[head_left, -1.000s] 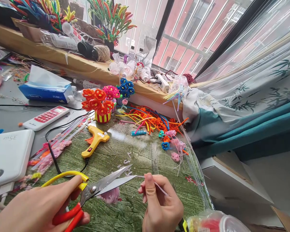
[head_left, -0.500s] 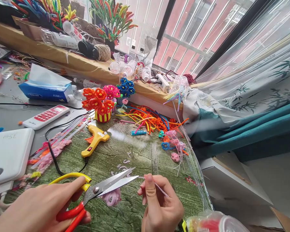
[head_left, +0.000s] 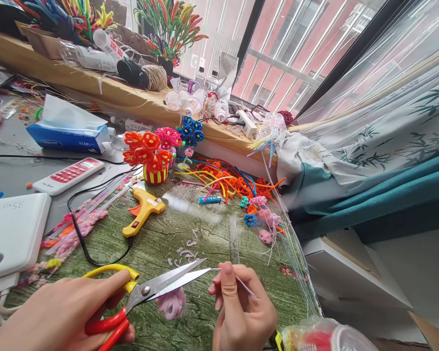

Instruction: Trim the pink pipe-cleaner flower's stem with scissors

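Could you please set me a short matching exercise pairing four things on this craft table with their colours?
Things:
1. glue gun
2. tissue box
3. scissors handles
4. fuzzy piece under the blades

Colours:
a. pink
b. yellow with an orange trigger
c. one yellow, one red
d. blue

Pairs: 1-b, 2-d, 3-c, 4-a
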{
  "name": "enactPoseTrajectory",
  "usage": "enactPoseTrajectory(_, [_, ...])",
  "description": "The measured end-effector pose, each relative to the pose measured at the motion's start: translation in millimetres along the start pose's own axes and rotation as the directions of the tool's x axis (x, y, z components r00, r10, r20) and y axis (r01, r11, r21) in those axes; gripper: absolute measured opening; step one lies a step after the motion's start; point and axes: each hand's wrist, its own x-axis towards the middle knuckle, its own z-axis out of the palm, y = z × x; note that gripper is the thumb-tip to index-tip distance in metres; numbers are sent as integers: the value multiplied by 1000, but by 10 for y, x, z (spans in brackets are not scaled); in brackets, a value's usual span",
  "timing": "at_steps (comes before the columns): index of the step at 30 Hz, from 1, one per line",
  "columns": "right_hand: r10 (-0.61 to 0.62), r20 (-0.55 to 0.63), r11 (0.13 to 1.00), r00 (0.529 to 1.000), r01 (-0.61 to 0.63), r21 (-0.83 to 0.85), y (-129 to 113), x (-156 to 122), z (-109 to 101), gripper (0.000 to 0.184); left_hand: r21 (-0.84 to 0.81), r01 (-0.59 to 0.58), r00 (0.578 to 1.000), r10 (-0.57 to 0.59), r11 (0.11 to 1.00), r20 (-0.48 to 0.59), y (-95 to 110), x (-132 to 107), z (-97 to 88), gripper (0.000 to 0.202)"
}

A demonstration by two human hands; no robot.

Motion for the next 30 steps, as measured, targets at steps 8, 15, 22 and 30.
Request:
enactPoseTrajectory(8, [-18, 1, 1000, 1000, 18, 7, 63, 2, -29, 44, -18, -3, 1000, 4, 1000, 25, 98, 43, -51, 23])
enactPoseTrajectory(15, [6, -15, 998, 1000, -5, 58, 53, 2, -5, 41, -34, -12, 999, 13, 999, 39, 122, 34, -84, 24])
enactPoseTrajectory(22, [41, -23, 993, 999, -38, 114, 67, -14, 19, 35, -49, -18, 998, 21, 999, 56, 145, 33, -100, 24])
enactPoseTrajectory(30, [81, -32, 986, 996, -75, 148, 18, -21, 58, 40, -67, -16, 997, 22, 998, 80, 154, 78, -116, 23])
